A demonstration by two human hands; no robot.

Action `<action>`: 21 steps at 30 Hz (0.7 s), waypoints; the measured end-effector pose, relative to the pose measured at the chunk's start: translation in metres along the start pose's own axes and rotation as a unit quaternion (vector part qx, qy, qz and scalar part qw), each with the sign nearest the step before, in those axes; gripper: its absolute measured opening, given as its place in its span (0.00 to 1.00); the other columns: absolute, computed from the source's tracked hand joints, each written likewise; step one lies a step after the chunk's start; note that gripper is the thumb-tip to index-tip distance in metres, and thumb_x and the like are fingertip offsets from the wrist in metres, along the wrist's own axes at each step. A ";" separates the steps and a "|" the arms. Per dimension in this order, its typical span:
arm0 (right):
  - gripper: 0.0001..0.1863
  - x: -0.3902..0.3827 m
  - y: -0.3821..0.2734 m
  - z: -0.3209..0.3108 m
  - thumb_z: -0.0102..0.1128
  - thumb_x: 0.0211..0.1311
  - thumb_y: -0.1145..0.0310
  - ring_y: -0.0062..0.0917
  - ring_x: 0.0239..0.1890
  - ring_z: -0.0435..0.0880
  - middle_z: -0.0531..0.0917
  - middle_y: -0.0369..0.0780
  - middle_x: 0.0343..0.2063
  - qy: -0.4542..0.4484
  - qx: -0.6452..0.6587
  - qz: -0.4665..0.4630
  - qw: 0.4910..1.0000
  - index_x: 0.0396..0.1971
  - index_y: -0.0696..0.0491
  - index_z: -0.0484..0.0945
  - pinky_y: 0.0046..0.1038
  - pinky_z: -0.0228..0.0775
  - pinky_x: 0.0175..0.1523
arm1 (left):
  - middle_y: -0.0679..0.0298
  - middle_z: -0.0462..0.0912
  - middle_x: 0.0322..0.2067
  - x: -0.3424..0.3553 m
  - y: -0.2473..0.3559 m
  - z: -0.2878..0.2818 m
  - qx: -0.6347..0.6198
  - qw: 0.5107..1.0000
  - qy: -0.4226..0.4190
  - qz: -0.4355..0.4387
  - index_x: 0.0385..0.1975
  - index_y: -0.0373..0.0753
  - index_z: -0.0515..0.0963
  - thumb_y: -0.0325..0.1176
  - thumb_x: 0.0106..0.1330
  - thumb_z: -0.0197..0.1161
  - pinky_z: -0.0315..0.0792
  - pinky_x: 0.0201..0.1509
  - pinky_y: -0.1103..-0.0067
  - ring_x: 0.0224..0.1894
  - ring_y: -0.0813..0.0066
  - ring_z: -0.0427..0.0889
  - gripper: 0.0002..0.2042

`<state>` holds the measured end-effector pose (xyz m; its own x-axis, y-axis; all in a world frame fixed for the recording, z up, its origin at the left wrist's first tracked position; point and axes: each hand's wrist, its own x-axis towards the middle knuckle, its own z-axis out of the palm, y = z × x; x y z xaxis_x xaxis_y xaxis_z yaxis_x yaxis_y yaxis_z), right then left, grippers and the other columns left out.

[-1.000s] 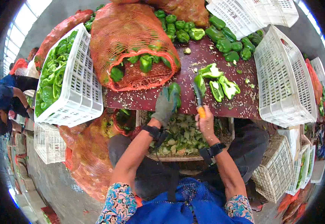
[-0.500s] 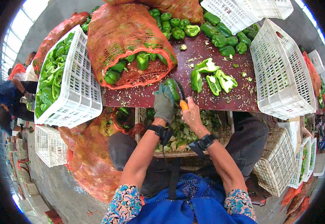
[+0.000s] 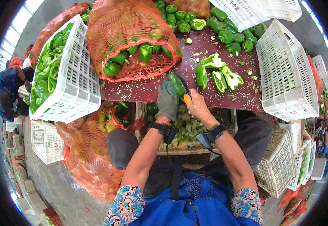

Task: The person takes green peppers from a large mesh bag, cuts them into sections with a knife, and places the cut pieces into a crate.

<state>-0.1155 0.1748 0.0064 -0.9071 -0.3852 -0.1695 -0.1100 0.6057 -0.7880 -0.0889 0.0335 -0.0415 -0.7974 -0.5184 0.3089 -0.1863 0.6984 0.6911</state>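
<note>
My left hand [image 3: 167, 101], in a grey glove, grips a whole green pepper [image 3: 175, 84] at the table's front edge. My right hand [image 3: 198, 106] is bare and closed on a knife's orange handle [image 3: 187, 99]; its dark blade lies along the pepper's right side, partly hidden. Cut pepper pieces [image 3: 231, 78] lie to the right among scattered seeds on the dark red table [image 3: 247, 96]. Behind my hands, an open orange mesh sack [image 3: 124, 22] holds whole peppers [image 3: 145, 52]. Below the table edge, a bin of pepper scraps [image 3: 194, 133] sits between my knees.
White crates stand left [image 3: 79, 79], full of peppers, and right [image 3: 280, 71]. Piled peppers [image 3: 226, 36] and more crates [image 3: 254, 9] line the back. Another mesh sack [image 3: 86, 162] lies low on the left, near stacked crates [image 3: 273, 165] on the right. A co-worker [image 3: 9, 90] bends at far left.
My right hand has brought the knife leftward from beside the cut pieces to the pepper in my left hand. Both hands have shifted slightly upward in view, and the co-worker at left has moved.
</note>
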 end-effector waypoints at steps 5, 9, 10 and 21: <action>0.14 0.001 0.001 -0.003 0.58 0.57 0.71 0.59 0.37 0.79 0.81 0.59 0.31 -0.006 -0.034 -0.005 0.999 0.40 0.60 0.68 0.51 0.72 0.42 | 0.43 0.75 0.47 -0.007 -0.002 -0.013 -0.133 0.990 -0.035 -0.022 0.58 0.34 0.68 0.45 0.74 0.42 0.69 0.52 0.58 0.48 0.41 0.75 0.22; 0.15 -0.002 0.000 -0.001 0.59 0.56 0.71 0.58 0.37 0.79 0.81 0.58 0.30 0.001 -0.060 -0.030 0.998 0.40 0.60 0.67 0.51 0.72 0.42 | 0.42 0.75 0.49 -0.009 -0.005 -0.015 -0.145 0.988 -0.057 -0.023 0.59 0.34 0.68 0.45 0.75 0.41 0.68 0.54 0.59 0.50 0.40 0.74 0.23; 0.15 -0.001 0.000 -0.002 0.59 0.56 0.72 0.58 0.38 0.79 0.81 0.59 0.31 -0.006 -0.062 -0.026 0.998 0.40 0.60 0.67 0.51 0.72 0.42 | 0.41 0.75 0.50 -0.009 -0.006 -0.013 -0.118 0.992 -0.042 0.001 0.59 0.34 0.67 0.45 0.75 0.41 0.67 0.55 0.59 0.51 0.40 0.73 0.23; 0.18 -0.002 -0.016 0.002 0.57 0.60 0.66 0.56 0.41 0.82 0.81 0.59 0.34 -0.047 -0.242 -0.007 0.969 0.44 0.63 0.68 0.50 0.75 0.45 | 0.29 0.60 0.61 -0.008 0.029 -0.029 -0.065 0.984 -0.140 -0.089 0.65 0.28 0.58 0.55 0.71 0.46 0.67 0.61 0.58 0.56 0.33 0.70 0.35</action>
<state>-0.1107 0.1648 0.0179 -0.8661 -0.4428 -0.2321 -0.3195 0.8474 -0.4241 -0.0714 0.0441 -0.0049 -0.8891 -0.4577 -0.0051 -0.2777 0.5306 0.8008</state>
